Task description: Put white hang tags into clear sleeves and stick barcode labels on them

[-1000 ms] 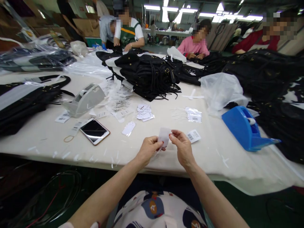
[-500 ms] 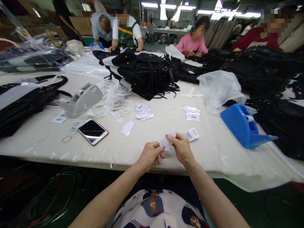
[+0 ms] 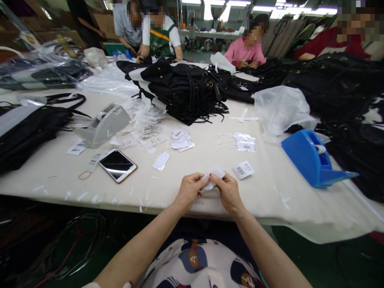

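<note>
Near the table's front edge, my left hand (image 3: 191,189) and my right hand (image 3: 228,192) pinch a small white tag (image 3: 216,173) between thumbs and fingers. My fingers cover part of the tag. Just right of my right hand lies a white label with a barcode (image 3: 243,170). Beyond it is a small stack of barcoded tags (image 3: 245,142) with thin strings. Farther left are a pile of white tags (image 3: 181,140) and a single white tag (image 3: 161,161) lying flat.
A white phone (image 3: 118,165) and a grey tape dispenser (image 3: 105,125) stand to the left. On the right is a blue tape dispenser (image 3: 315,160) beside a crumpled plastic bag (image 3: 280,110). Black bags (image 3: 183,88) are heaped ahead. Several people work across the table (image 3: 204,152).
My right hand has closed in toward my left, and the tag between them has turned slightly. Across the table, the person in light blue has straightened a little.
</note>
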{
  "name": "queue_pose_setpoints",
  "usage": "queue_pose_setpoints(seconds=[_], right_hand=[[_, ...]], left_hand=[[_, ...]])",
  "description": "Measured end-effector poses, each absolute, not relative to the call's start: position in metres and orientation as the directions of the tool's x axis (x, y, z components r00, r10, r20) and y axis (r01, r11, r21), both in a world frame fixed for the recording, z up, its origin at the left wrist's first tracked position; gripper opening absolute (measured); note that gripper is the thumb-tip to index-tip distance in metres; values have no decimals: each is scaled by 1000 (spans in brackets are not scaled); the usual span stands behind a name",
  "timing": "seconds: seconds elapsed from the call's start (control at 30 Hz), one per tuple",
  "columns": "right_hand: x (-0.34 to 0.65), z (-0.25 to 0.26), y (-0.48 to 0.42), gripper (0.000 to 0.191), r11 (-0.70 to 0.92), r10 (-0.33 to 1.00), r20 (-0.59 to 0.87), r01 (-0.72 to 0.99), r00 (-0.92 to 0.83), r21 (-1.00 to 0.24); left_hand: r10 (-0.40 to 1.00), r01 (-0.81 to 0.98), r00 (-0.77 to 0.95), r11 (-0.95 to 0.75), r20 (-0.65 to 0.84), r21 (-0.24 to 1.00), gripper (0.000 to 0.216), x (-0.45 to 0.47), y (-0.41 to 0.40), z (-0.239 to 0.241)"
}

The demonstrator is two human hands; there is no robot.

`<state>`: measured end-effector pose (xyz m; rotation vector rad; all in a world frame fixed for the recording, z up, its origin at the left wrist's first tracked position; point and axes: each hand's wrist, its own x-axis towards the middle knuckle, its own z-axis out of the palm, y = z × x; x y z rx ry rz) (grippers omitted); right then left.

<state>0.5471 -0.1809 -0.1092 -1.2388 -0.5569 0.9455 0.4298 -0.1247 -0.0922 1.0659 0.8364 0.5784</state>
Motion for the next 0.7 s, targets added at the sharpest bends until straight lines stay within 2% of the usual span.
queue_pose_setpoints(seconds=[0.23, 0.4, 0.47, 0.57, 0.7], right_hand=[[573, -100, -187, 20, -81, 871, -103, -65, 481, -995], [576, -108, -189, 24, -157, 838, -170, -70, 518, -985], [576, -111, -191, 27, -199, 836, -199, -56, 511, -978], [576, -115, -195, 29, -241, 847, -166, 85, 504, -967], [578, -116, -197, 30, -296, 845, -105, 295, 524, -909]], left_hand=[[662, 167, 650, 354, -372, 920, 26, 417, -111, -92], [616, 377, 644, 259, -453, 889, 26, 404, -95, -89], [603, 449, 653, 180, -459, 875, 25, 400, -88, -88], [616, 571, 654, -21, -440, 821, 25, 396, -78, -87], [638, 724, 650, -352, -414, 593, 25, 395, -70, -83]])
